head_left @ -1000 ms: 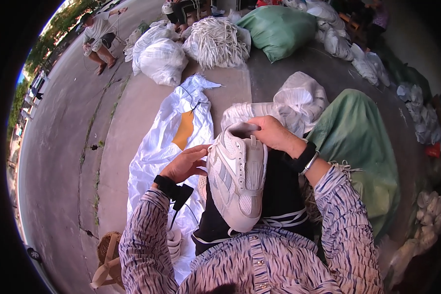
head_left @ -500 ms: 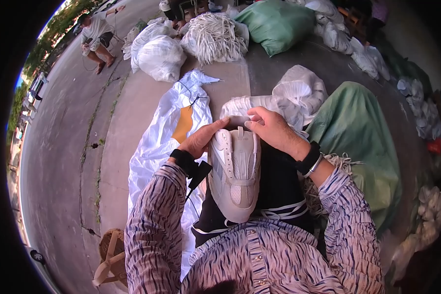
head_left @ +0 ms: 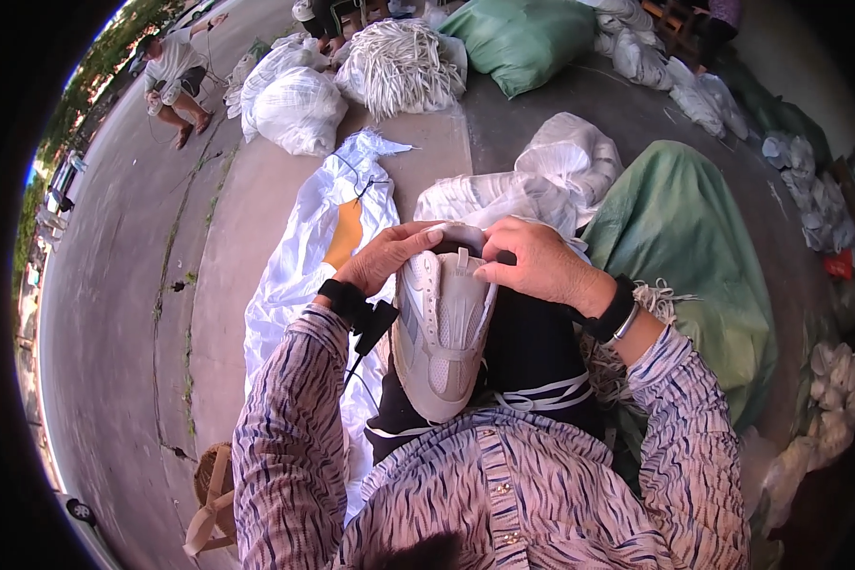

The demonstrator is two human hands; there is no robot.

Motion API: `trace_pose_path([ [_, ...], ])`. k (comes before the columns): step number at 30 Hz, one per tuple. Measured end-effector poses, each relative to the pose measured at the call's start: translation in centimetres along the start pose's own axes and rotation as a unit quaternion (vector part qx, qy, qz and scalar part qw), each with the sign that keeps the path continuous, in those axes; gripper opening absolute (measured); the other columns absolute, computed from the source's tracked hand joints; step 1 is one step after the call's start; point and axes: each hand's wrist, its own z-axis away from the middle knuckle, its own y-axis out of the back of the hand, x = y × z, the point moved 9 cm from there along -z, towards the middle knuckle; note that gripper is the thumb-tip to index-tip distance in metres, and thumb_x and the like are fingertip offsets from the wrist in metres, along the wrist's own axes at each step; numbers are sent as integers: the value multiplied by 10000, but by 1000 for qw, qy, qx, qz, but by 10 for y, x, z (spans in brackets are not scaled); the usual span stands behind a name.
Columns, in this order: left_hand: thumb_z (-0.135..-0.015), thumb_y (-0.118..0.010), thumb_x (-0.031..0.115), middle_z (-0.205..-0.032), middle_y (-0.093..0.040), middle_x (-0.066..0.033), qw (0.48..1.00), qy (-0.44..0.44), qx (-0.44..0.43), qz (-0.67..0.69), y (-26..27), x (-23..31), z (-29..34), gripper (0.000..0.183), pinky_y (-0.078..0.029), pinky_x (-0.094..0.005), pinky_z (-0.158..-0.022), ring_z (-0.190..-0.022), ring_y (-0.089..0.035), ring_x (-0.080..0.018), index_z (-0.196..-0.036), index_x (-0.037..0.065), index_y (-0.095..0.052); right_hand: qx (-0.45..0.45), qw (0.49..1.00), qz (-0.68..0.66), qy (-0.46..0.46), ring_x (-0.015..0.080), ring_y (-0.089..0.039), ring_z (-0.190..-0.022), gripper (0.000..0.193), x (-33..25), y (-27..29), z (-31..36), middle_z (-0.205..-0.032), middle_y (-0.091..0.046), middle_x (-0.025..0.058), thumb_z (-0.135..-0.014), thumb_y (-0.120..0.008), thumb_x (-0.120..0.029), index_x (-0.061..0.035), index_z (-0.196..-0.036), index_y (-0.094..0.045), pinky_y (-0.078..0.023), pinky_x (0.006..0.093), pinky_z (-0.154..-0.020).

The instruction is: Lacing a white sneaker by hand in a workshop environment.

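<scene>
Looking at a whitish low-top sneaker (head_left: 439, 347) with mesh panels on the lap, over black cloth (head_left: 539, 328) and closer to the lap's left edge than its right. Toe toward the patterned shirt (head_left: 560, 513), heel end facing away. Can't tell whether resting fully on the cloth or held slightly clear of it.

Left hand (head_left: 387, 260): partly curled, hooked around the left side of the heel collar (head_left: 462, 232), with the thumb over the rim. Looks like a proper hold. Right hand (head_left: 543, 266): half curled, with thumb and forefinger bent in at the right side of the opening, a small gap between them. Definitely at the rim, but can't tell if actually pinching it.

No lace visible in the left row of eyelets (head_left: 430, 296); tongue (head_left: 461, 304) in plain view between the sides.

As for the step in hand, seems to be fiddling with the collar, at a guess. From there, probably calls for a steady left hold and light fingertip work on the right.

Also around: thin white cords (head_left: 548, 397) across the lap near the shirt, a crumpled white sack (head_left: 283, 275) off to the left, a big green sack (head_left: 695, 252) to the right.
</scene>
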Motion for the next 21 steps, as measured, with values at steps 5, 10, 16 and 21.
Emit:
trace_pose_path([
  [5,-917,-523,384,-1203,-555,-95,999,-1,27,-37,-10,5,11,527,-360,-282,-991,-1129,-502,-161,-1284,9,-474,-47,997,44,31,271,-580,-849,231,-4,-6,6,-882,-583,102,-687,-711,-238,-23,-733,-639,-451,362,-754],
  [10,-916,-522,395,-1199,-558,-112,997,-18,19,-77,-23,11,3,547,-371,-283,-982,-1131,-501,-167,-1281,-9,-473,-57,989,133,28,223,-534,-964,264,-4,-9,22,-915,-578,82,-688,-683,-322,-60,-716,-677,-317,390,-865],
  [16,-933,-459,446,-1165,-574,-114,997,-12,45,-53,-22,1,0,544,-397,-276,-948,-1082,-534,-171,-1236,-2,-512,-22,994,111,-5,224,-547,-896,232,-1,-13,24,-863,-560,68,-686,-705,-282,-57,-700,-654,-351,384,-860],
  [21,-937,-417,488,-1046,-619,-118,987,-59,112,-97,-12,4,6,570,-428,-285,-869,-967,-565,-174,-1126,-26,-576,-40,985,168,-6,227,-568,-866,235,-7,-13,19,-848,-564,85,-680,-704,-280,-51,-713,-662,-358,391,-849],
])
